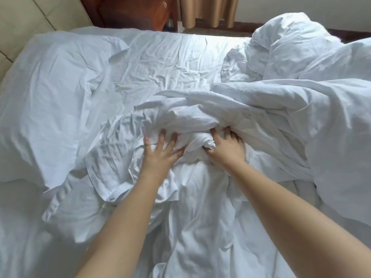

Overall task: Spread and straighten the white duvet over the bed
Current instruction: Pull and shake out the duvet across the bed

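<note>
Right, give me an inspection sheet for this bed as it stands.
Surface: bed, creased sheet bare on the far half.
Job's things: duvet bunched and heaped to the right, not spread.
Clutter: pillow at left.
Hands: left hand rests fingers spread on the duvet; right hand grips a twisted fold.
Cables: nothing seen.
Surroundings: padded headboard, wooden nightstand, tan curtain.
</note>
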`<state>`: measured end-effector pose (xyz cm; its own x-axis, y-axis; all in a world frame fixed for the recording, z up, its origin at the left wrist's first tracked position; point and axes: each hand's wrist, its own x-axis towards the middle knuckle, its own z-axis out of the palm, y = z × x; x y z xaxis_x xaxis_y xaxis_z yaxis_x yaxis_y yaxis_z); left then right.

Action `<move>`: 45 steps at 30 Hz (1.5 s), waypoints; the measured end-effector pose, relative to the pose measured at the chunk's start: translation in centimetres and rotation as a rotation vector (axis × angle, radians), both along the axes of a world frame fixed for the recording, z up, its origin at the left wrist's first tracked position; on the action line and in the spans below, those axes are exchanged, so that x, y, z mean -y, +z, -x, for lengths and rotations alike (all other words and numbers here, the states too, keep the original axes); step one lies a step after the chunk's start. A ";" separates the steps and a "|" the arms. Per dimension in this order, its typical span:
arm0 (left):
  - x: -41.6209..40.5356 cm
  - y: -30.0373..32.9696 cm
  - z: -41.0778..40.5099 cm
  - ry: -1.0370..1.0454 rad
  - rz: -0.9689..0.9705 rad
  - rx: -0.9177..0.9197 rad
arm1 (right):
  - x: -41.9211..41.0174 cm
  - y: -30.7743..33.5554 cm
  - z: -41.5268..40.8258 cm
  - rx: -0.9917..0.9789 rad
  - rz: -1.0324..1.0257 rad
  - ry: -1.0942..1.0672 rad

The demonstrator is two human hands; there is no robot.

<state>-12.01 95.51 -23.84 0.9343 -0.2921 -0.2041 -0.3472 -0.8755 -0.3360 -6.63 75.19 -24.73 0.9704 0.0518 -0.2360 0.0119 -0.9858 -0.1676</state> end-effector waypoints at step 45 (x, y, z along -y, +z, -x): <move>16.4 3.9 42.1 0.269 0.311 -0.499 | 18.2 -0.4 48.7 -0.340 -0.251 -0.945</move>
